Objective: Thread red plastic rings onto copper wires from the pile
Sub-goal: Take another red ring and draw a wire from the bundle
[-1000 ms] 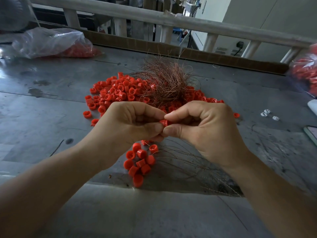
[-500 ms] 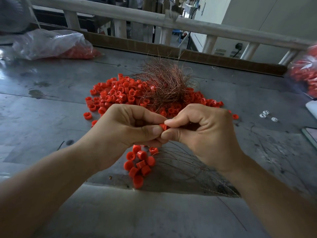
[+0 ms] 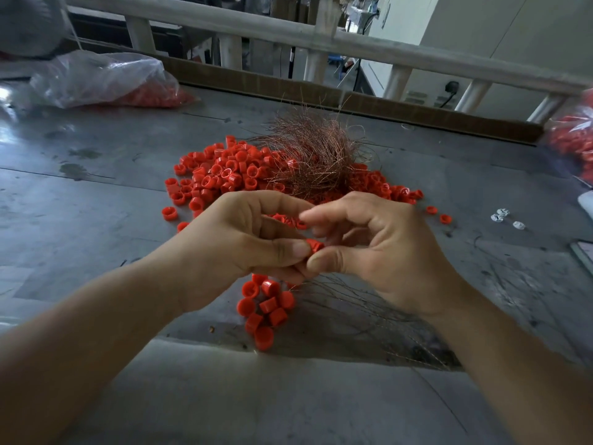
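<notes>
Since the earlier frame, the index finger of the right hand (image 3: 385, 252) has been lifted off the red ring (image 3: 316, 245), which is pinched at both thumb tips, just beside the left hand (image 3: 237, 248), its axis roughly sideways. Any copper wire through it cannot be made out; the pile (image 3: 224, 175) lies beyond.

Two hands meet over the table (image 3: 96, 220), a ring (image 3: 316, 245) between them.
The ring sits pinched where the left hand (image 3: 244, 245) meets the right hand (image 3: 378, 252). Just beyond both hands lies the pile of rings (image 3: 224, 175), with the wire tangle (image 3: 314, 155) on it. Below the hands lies a bunch of rings (image 3: 266, 303), with loose wires (image 3: 353, 309) under the right hand. A bag (image 3: 102, 78) lies far beyond the left hand.
</notes>
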`<act>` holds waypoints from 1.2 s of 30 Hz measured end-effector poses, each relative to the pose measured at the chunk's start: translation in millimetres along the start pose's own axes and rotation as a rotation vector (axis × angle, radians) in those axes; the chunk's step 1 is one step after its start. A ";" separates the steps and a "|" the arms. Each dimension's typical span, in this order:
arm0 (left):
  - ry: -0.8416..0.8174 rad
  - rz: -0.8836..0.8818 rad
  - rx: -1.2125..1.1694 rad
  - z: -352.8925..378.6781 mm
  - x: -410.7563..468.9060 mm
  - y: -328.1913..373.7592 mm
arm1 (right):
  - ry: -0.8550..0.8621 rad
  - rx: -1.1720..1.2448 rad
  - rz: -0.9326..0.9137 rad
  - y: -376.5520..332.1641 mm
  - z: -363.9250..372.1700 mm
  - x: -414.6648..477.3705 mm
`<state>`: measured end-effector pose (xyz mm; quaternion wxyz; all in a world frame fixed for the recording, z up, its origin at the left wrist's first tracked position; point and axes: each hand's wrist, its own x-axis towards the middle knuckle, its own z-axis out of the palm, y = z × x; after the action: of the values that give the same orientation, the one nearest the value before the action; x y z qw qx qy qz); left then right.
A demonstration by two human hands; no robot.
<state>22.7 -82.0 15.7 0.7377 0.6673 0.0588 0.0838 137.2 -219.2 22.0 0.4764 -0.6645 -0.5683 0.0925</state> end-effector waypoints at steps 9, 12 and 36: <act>0.016 0.127 0.135 9.0 -4.0 -2.1 | -0.025 -0.217 -0.089 -4.4 -4.4 -0.1; 0.074 0.206 0.170 15.6 -6.0 -5.6 | -0.028 -0.247 -0.117 -6.8 -2.1 -2.1; 0.064 0.213 -0.187 -0.5 -3.5 8.9 | -0.050 -0.030 0.053 -9.3 -5.7 -0.4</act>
<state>18.9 -81.4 24.4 0.7814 0.5950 0.0031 0.1879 134.6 -223.5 31.7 0.4495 -0.6840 -0.5633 0.1130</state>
